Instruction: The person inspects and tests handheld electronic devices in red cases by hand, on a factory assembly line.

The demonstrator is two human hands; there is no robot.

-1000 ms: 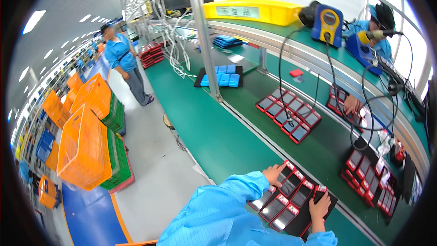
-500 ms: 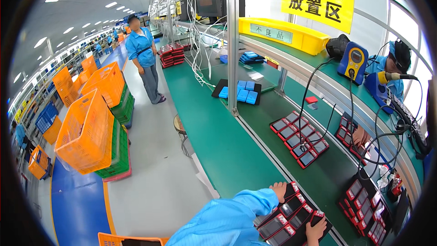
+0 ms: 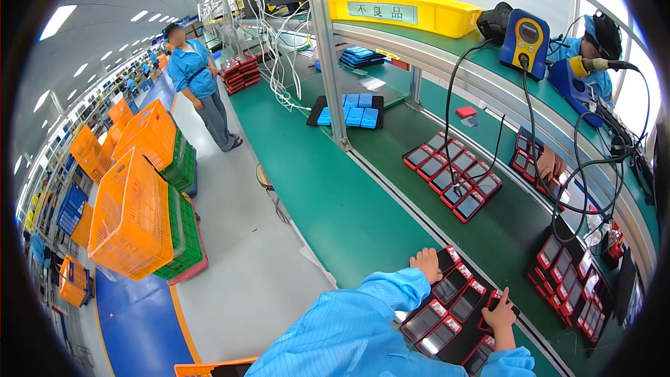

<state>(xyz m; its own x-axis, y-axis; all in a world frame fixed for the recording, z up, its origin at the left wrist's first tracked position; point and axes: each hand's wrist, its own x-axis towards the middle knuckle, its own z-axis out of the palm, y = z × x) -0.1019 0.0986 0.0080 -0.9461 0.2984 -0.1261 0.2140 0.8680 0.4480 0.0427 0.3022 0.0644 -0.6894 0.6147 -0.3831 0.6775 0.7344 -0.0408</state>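
Observation:
Several flat handheld devices with red frames and dark screens [image 3: 423,320] lie in rows on a black tray [image 3: 466,327] at the near edge of the green bench. At the tray's far left corner, my left hand [image 3: 426,265] has its fingers curled against the end device [image 3: 448,258]. My right hand [image 3: 500,314] is on the right side, closed over another red-framed device [image 3: 490,301], its index finger stretched along the edge. My blue sleeves hide part of the tray's near side.
Beyond the metal rail lie a group of red-framed devices [image 3: 453,176] and a stacked tray of them [image 3: 569,283]. Across the bench, a co-worker's hand [image 3: 551,166] touches more. The shelf holds a yellow bin [image 3: 405,14] and a blue soldering station [image 3: 525,45]. Orange crates [image 3: 132,216] stand left.
The view has shifted, so the shelf sits higher and further left. My right hand has moved slightly away from me, its device now tilted out of the row. My left hand's fingers are more curled.

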